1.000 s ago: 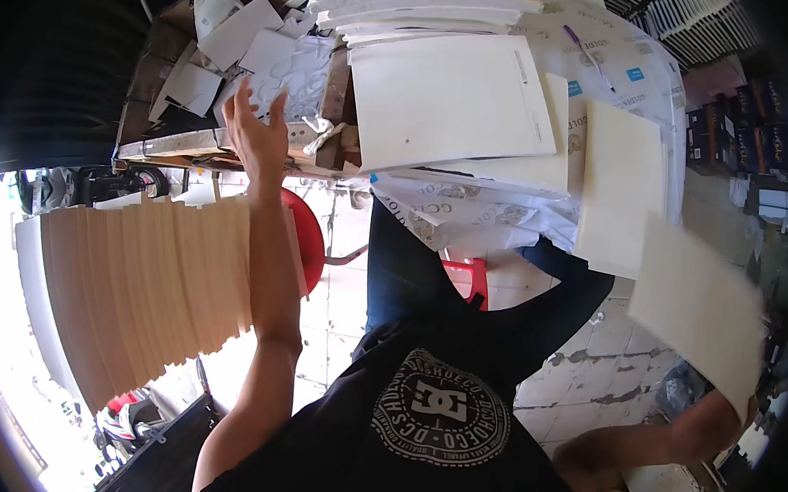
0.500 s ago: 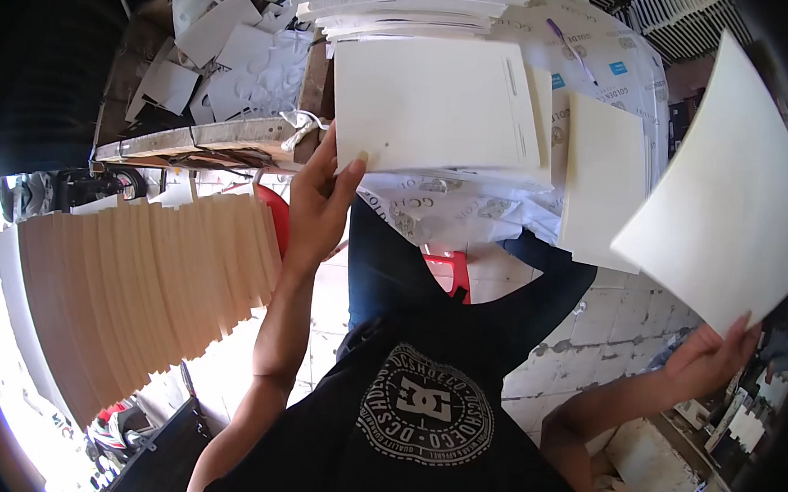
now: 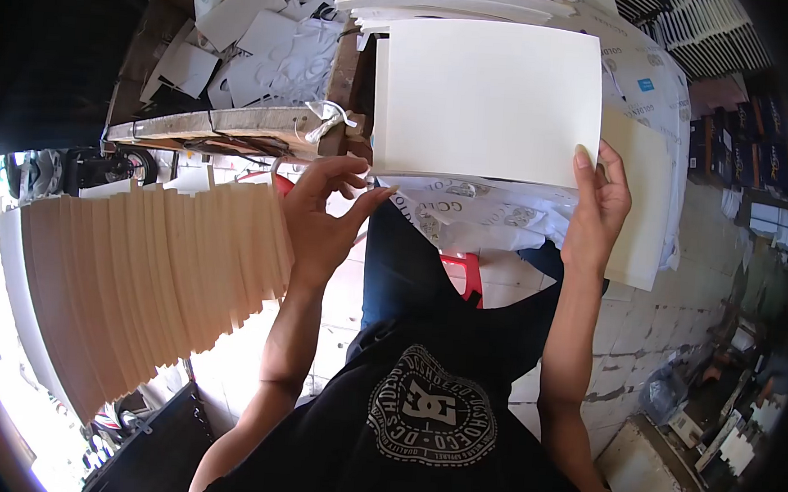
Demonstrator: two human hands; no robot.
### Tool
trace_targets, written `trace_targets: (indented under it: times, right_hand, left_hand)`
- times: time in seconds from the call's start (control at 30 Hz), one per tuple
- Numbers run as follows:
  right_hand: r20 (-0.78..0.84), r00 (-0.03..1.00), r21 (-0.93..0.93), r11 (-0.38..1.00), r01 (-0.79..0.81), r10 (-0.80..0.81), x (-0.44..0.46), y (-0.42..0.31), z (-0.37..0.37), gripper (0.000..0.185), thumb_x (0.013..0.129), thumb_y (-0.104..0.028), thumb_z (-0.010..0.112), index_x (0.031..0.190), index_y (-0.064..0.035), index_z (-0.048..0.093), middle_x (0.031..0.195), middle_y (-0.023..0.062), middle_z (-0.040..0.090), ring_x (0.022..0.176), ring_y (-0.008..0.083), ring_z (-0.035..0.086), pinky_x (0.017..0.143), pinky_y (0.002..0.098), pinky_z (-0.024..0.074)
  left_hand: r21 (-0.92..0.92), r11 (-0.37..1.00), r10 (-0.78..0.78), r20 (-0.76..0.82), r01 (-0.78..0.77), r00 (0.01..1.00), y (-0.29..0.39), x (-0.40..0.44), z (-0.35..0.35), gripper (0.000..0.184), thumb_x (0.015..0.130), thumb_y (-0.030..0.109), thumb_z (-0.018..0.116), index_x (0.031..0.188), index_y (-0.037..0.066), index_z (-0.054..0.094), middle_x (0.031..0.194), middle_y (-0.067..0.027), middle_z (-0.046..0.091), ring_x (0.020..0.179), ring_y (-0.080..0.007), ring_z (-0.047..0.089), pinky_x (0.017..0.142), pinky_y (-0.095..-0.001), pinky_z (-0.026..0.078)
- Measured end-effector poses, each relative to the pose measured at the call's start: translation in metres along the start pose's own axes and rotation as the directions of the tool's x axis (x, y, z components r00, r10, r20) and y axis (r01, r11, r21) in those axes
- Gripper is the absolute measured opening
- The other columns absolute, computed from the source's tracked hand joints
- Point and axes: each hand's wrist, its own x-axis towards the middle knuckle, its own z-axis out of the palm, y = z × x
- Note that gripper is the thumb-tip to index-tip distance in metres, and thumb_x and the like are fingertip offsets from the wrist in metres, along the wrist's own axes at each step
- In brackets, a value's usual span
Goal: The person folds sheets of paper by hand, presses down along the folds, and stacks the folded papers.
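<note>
A plain cream sheet of card [image 3: 493, 99] lies over the pile on the table in front of me. My right hand [image 3: 599, 204] grips its lower right corner, thumb on top. Just off the lower left corner is my left hand [image 3: 328, 210], its thumb and fingers apart with nothing between them. Along the left side, a strip of the card beneath [image 3: 381, 110] shows. Another cream sheet [image 3: 644, 207] lies to the right, partly behind my right hand. What else is under the top sheet is hidden.
Stacked sheets [image 3: 463, 2] stand behind the pile. A wooden bin [image 3: 230, 128] of paper scraps is at the left, above a fanned row of brown boards [image 3: 153, 276]. Printed wrapping [image 3: 477, 215] covers the table. A red stool [image 3: 471, 278] shows below.
My right hand has swung the sheet in from the far right and laid it over the pile. My left hand has let go of the pile's lower left corner and opened.
</note>
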Motion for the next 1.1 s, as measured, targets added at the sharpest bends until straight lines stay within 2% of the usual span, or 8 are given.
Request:
trace_targets:
  times: [0.1,0.2,0.3,0.4,0.8,0.9,1.0,1.1]
  right_hand:
    - [-0.005,0.999,-0.059,0.998,-0.035,0.035,-0.001,-0.005,0.004,0.030,0.093,-0.010,0.064,0.117,0.0048,0.055,0.105,0.0119,0.067,0.097,0.0101,0.061,0.087,0.0232,0.0456]
    - [0.000,1.000,-0.073,0.997,-0.030,0.030,-0.001,-0.003,0.005,0.031,0.093,-0.010,0.064,0.117,0.0051,0.055,0.104,0.0126,0.067,0.096,0.0097,0.061,0.086,0.0228,0.0457]
    - [0.017,0.999,-0.093,0.995,-0.031,0.032,-0.002,-0.004,0.007,0.031,0.093,-0.010,0.064,0.117,0.0054,0.055,0.103,0.0133,0.068,0.094,0.0091,0.061,0.084,0.0222,0.0459]
    - [0.029,0.999,-0.116,0.993,-0.032,0.035,-0.001,-0.003,0.007,0.031,0.093,-0.010,0.064,0.118,0.0054,0.054,0.100,0.0133,0.068,0.092,0.0087,0.061,0.082,0.0216,0.0459]
    - [0.027,1.000,-0.167,0.986,-0.006,0.011,-0.001,-0.005,0.014,0.032,0.093,-0.013,0.065,0.117,0.0059,0.055,0.093,0.0129,0.070,0.083,0.0068,0.059,0.073,0.0201,0.0438]
    - [0.017,1.000,-0.193,0.981,0.001,0.002,-0.001,-0.005,0.015,0.032,0.093,-0.014,0.065,0.116,0.0055,0.056,0.088,0.0103,0.069,0.072,0.0033,0.053,0.063,0.0189,0.0397]
    - [0.027,1.000,-0.221,0.975,0.010,-0.004,0.000,-0.003,0.013,0.030,0.092,-0.014,0.065,0.115,0.0046,0.057,0.081,0.0066,0.068,0.063,0.0008,0.044,0.054,0.0186,0.0321]
    - [0.028,1.000,-0.221,0.975,0.013,-0.007,0.000,-0.002,0.012,0.030,0.092,-0.014,0.066,0.114,0.0040,0.058,0.076,0.0040,0.067,0.059,-0.0002,0.039,0.051,0.0187,0.0278]
  left_hand:
    - [0.111,0.990,0.084,0.061,-0.090,0.995,-0.009,0.005,-0.005,0.029,0.071,-0.010,0.077,0.096,-0.004,0.065,0.090,-0.0060,0.063,0.076,-0.0103,0.061,0.069,-0.0209,0.049]
    - [0.107,0.990,0.089,0.065,-0.096,0.994,-0.010,0.008,-0.004,0.021,0.072,-0.010,0.076,0.090,-0.005,0.066,0.090,-0.0074,0.064,0.077,-0.0117,0.063,0.070,-0.0219,0.052]
    - [0.067,0.998,0.007,0.059,-0.011,0.998,-0.007,0.009,-0.003,0.020,0.073,-0.011,0.075,0.091,-0.006,0.067,0.089,-0.0097,0.066,0.080,-0.0134,0.066,0.072,-0.0226,0.053]
    - [0.023,0.999,-0.043,0.012,0.042,0.999,-0.007,0.009,-0.001,0.019,0.074,0.001,0.080,0.090,-0.002,0.071,0.085,-0.0070,0.069,0.073,-0.0094,0.063,0.066,-0.0219,0.050]
    - [0.031,0.992,0.119,0.044,-0.120,0.992,-0.016,0.015,-0.006,0.016,0.075,-0.002,0.078,0.090,-0.003,0.072,0.083,-0.0073,0.070,0.074,-0.0093,0.064,0.066,-0.0216,0.050]
    - [-0.103,0.992,-0.075,0.032,0.078,0.997,-0.010,0.013,-0.004,0.013,0.077,-0.003,0.077,0.089,-0.003,0.071,0.082,-0.0068,0.070,0.075,-0.0091,0.064,0.066,-0.0224,0.051]
    - [-0.111,0.970,-0.207,0.080,0.216,0.975,-0.006,0.015,-0.006,0.010,0.084,0.007,0.075,0.086,-0.002,0.070,0.080,-0.0055,0.069,0.073,-0.0090,0.064,0.063,-0.0220,0.050]
    - [-0.202,0.932,-0.304,0.017,0.301,0.952,-0.001,0.016,0.002,0.024,0.090,0.023,0.070,0.082,0.000,0.069,0.073,-0.0032,0.066,0.065,-0.0080,0.062,0.057,-0.0205,0.046]
